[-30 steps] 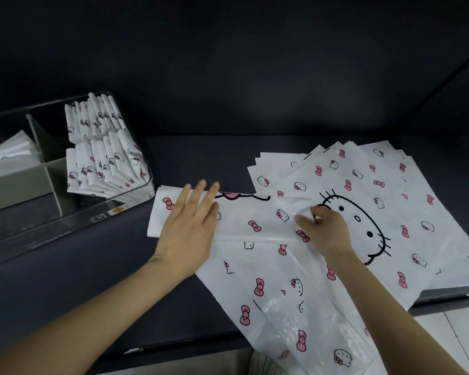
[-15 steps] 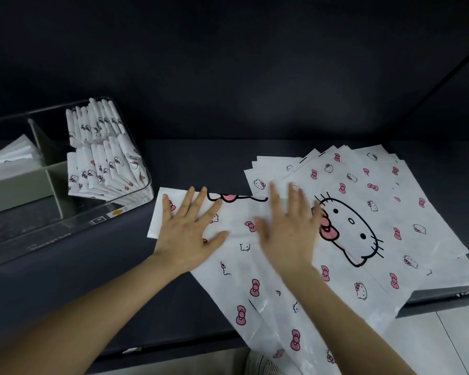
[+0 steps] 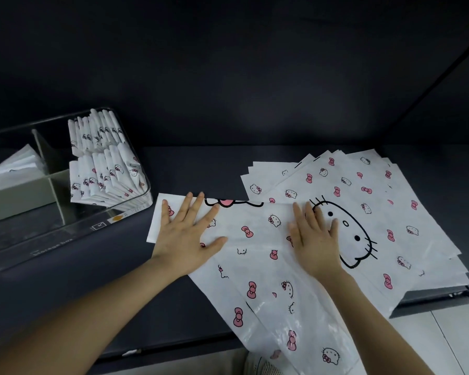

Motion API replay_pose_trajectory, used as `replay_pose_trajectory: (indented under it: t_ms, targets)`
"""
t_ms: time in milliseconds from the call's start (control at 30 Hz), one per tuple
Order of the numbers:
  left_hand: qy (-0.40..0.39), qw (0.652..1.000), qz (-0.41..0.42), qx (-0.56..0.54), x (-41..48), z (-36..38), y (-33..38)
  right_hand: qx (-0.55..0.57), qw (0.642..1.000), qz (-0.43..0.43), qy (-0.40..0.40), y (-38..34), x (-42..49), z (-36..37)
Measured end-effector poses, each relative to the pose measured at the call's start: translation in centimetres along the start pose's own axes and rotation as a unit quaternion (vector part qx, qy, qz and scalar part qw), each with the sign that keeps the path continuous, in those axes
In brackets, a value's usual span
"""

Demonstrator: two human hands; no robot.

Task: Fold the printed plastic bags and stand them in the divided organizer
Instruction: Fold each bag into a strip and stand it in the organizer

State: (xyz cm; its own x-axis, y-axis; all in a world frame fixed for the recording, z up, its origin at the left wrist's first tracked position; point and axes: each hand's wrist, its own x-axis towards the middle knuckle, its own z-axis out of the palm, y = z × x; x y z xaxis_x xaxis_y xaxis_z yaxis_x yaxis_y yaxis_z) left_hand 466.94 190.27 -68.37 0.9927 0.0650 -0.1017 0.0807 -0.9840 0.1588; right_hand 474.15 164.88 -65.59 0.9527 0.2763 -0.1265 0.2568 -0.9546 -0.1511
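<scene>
Because the bag hangs its near end over the table edge toward me, I judge the slick plastic could slide off once the pressure comes away. Both hands lie flat on its folded band, the left hand near the band's left end and the right hand toward its right, fingers straight and spread, gripping nothing. The crease may spring open if I let go too soon. The bag overlaps the stack of unfolded bags at my right, so a sideways push could drag those sheets askew. Farther left, the clear organizer holds two rows of folded bags standing in its right compartments, leaning and close-packed; another may be tight to wedge in. A left compartment holds white sheets I cannot identify.
</scene>
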Motion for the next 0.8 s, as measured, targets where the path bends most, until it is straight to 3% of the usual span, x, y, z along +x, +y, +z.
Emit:
replay_pose_trajectory:
  t_ms: [67,100,200,267,433,567,800]
  targets:
    - [-0.006,1.0,0.001,0.002,-0.1,-0.1,0.0,0.031,0.993,-0.012,0.111,-1.0,1.7,-0.8]
    - [-0.008,1.0,0.002,0.004,-0.1,-0.2,0.0,0.045,0.991,-0.018,0.121,-1.3,2.5,-1.3]
    - [-0.006,1.0,0.006,-0.001,-0.1,-0.2,-0.1,0.086,0.996,0.002,-0.027,-1.4,4.3,-2.6]
    - [0.007,1.0,0.017,-0.008,0.1,0.1,-0.3,0.091,0.993,0.011,-0.077,-1.0,5.2,-3.2]
    - [0.009,0.999,0.054,0.001,0.5,0.3,-1.0,0.009,0.994,-0.043,-0.103,-1.2,5.6,-4.0]
    - [0.008,0.998,0.065,-0.002,0.4,-0.1,-1.1,0.111,0.986,-0.028,-0.122,-1.7,4.6,-3.8]
    - [-0.026,0.995,0.096,0.013,0.8,-0.6,-1.5,0.281,0.941,0.055,-0.182,-1.3,3.8,-6.2]
